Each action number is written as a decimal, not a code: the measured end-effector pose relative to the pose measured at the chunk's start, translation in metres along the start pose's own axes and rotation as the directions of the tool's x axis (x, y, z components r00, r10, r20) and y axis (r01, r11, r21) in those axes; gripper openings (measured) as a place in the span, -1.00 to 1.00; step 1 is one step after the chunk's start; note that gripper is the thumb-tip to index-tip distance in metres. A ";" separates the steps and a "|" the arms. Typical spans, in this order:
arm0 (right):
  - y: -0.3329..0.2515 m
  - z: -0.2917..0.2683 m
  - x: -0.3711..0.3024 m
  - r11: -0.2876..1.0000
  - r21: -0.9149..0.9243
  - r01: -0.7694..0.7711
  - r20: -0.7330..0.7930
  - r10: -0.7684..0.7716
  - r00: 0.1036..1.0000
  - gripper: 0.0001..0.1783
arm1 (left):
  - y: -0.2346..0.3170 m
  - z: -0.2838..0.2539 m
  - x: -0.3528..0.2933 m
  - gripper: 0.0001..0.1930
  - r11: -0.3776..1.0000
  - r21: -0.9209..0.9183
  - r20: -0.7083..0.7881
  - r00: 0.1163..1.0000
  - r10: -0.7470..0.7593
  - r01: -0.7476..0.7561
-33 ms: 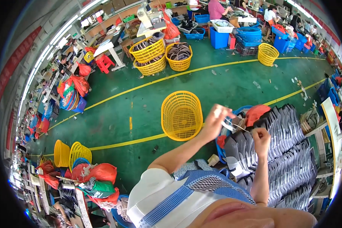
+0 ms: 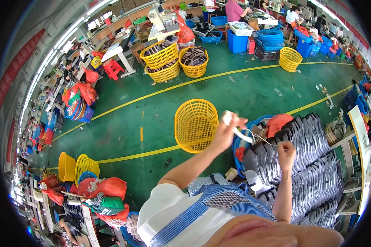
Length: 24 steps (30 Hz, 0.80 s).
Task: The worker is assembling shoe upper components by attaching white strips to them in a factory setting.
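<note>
A white strip (image 2: pixel 243 136) is held by the fingers of the left hand (image 2: pixel 227 131); a thin cord (image 2: pixel 261 137), seemingly pinched by the right hand (image 2: pixel 286 154), is strung between them near stacked grey pieces (image 2: pixel 307 131); the cord is apparently being drawn out, so steady grip is needed

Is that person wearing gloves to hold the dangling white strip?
No, the left hand holding the white strip and the right hand both show bare skin.

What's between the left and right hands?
A white strip by the left hand and a thin pale cord reaching to the right hand; head view.
</note>
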State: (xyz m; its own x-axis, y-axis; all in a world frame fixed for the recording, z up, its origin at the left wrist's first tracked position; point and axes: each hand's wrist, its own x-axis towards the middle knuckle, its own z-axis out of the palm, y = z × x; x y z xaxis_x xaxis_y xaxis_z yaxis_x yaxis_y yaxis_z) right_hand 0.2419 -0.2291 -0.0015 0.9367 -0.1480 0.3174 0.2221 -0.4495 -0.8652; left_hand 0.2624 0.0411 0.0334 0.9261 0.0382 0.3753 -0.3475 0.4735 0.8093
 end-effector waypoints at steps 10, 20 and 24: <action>-0.091 0.032 -0.003 0.948 0.099 0.301 -0.093 -0.292 0.952 -0.92 | 0.003 0.047 0.000 -0.55 0.905 0.242 0.240 0.883 -0.404 0.349; -0.050 0.010 -0.052 0.814 0.522 -0.256 0.119 0.228 0.966 -0.88 | -0.017 0.059 -0.009 -0.84 0.763 0.422 0.345 0.692 -0.634 0.489; -0.045 -0.015 -0.082 0.790 0.432 -0.434 0.245 0.360 0.900 -0.88 | -0.016 0.071 -0.024 -0.84 0.640 0.635 0.418 0.506 -0.755 0.432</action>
State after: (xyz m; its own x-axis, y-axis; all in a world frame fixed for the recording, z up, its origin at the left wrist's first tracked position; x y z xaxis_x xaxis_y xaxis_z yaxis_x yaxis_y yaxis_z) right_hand 0.1514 -0.2105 0.0173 0.9895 -0.0791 -0.1213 -0.1141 0.0897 -0.9894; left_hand 0.2354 -0.0303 0.0439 0.6693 -0.7056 -0.2327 0.0848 -0.2387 0.9674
